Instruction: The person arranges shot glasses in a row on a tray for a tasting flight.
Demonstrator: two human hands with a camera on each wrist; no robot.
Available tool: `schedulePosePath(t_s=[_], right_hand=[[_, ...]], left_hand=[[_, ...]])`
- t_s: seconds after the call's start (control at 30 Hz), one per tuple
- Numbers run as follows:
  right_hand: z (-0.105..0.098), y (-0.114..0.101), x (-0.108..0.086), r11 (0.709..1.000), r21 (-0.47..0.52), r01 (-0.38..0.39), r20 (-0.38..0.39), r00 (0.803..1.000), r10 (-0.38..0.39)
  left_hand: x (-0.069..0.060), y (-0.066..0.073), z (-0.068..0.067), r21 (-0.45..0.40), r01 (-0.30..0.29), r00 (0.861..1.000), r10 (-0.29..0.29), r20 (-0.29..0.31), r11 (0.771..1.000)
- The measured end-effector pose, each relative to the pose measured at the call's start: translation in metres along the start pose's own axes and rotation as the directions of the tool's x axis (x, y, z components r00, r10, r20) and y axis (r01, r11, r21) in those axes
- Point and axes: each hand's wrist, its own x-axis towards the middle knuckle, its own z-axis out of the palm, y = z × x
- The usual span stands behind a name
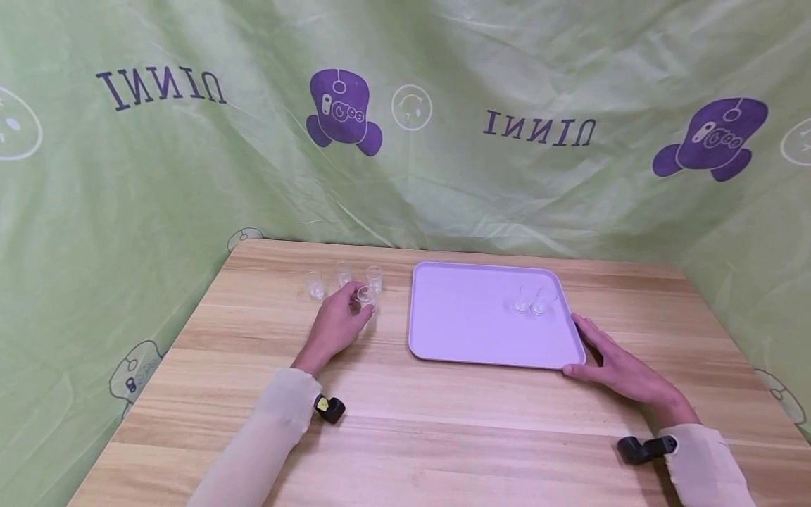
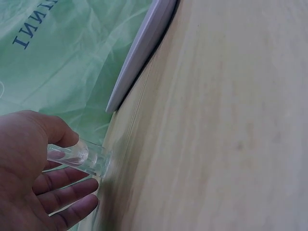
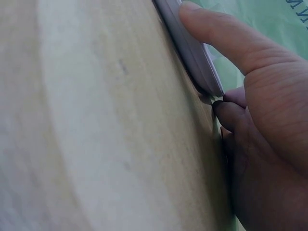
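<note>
My left hand (image 1: 340, 320) is at the left of the table, thumb and fingers around a small clear shot glass (image 1: 365, 296). In the left wrist view the thumb presses on this glass (image 2: 89, 156), and its end is at or close to the tabletop. Three more shot glasses stand near that hand: one to its left (image 1: 315, 286), one behind (image 1: 343, 274), and one just past the held glass (image 1: 374, 279). A light purple tray (image 1: 469, 317) bears two shot glasses (image 1: 529, 303) toward its right side. My right hand (image 1: 617, 362) touches the tray's right edge, thumb at the near corner.
The wooden table (image 1: 443, 429) is bordered behind and at the sides by a green printed curtain (image 1: 443, 190). Bare tabletop lies between the left-hand glasses and the tray, and in front of it. A small black device sits on each wrist.
</note>
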Motion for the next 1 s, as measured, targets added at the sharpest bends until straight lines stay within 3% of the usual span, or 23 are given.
schedulePosePath(t_s=[0.23,0.57,1.0], right_hand=[[0.000,0.000,0.000,1.000,0.002,0.006,-0.002,1.000,-0.006],[0.001,-0.001,-0.001,1.000,0.006,0.000,-0.002,1.000,0.000],[0.000,0.001,0.000,1.000,0.005,0.000,-0.007,1.000,0.000]], left_hand=[[0.000,0.003,0.000,0.001,-0.030,1.000,0.030,0.007,1.000],[-0.001,0.016,0.003,0.021,-0.124,0.991,0.123,0.043,0.992],[0.003,0.041,0.013,-0.091,-0.169,0.978,0.178,0.112,0.982]])
